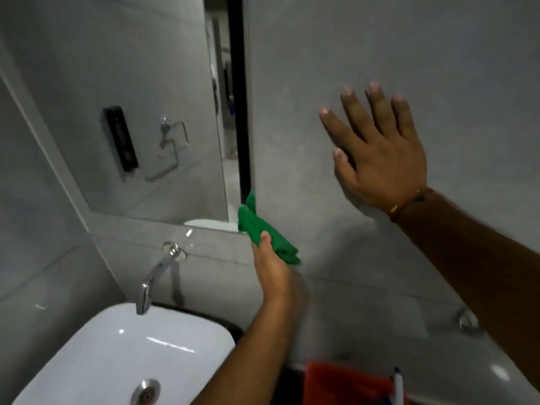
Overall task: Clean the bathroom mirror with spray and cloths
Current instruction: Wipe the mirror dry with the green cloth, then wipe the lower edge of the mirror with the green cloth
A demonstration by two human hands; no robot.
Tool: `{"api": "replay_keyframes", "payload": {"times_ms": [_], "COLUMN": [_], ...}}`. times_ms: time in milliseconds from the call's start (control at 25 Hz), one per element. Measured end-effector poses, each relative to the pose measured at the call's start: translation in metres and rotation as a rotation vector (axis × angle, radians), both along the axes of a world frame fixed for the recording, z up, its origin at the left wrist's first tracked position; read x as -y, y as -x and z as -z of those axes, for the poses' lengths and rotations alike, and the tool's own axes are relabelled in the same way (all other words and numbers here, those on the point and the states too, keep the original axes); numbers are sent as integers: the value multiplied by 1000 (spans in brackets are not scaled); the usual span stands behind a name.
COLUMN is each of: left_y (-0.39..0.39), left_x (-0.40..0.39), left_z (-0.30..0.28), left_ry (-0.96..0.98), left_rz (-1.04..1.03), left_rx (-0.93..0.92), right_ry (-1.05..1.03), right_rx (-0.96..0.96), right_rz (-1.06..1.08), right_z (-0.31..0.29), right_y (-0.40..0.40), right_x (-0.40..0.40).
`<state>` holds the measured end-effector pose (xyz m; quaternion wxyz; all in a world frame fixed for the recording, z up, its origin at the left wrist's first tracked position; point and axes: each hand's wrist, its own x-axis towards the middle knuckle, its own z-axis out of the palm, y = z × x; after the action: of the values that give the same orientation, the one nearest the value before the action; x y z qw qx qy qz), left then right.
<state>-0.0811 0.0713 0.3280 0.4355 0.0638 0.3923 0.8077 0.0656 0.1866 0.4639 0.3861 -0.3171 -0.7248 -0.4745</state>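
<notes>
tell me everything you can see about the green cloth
The green cloth is bright green, soft-looking fabric, bunched into a folded wad. The left hand grips it from below, thumb on top. Its upper end presses at the mirror's lower right corner, beside the grey wall; its lower end hangs free past the hand.

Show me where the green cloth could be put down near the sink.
Bare room: the white basin itself, open between the tap and drain. The lower right is crowded: an orange item sits there, beneath the right hand pressed flat on the wall. The left hand holds the green cloth at the mirror corner.
</notes>
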Motion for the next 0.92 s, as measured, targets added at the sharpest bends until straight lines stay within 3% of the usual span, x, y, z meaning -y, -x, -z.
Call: {"api": "replay_keyframes", "payload": {"times_ms": [80,240,360,480,600,800,920], "left_y": [-13,-47,-79,-93,-90,-79,-75], "left_x": [24,49,44,28,2,-34,-33], "left_z": [34,134,222,307,367,409,412], "left_ry": [11,303,552,676,839,829,785], "left_rz": [181,541,641,818,966,1115,1148], "left_rx": [152,260,222,7,-364,-774,-1365], "right_ry": [-3,28,66,132,214,153,165], "right_rx": [31,39,-62,-142,-99,-103,-143], "right_rz": [62,96,46,18,70,147,124], "right_z": [52,107,154,211,264,295,298], "right_y": [-57,-108,-113,-122,-138,-139,-139], "right_x": [4,1,-7,-4,3,-3,-4]}}
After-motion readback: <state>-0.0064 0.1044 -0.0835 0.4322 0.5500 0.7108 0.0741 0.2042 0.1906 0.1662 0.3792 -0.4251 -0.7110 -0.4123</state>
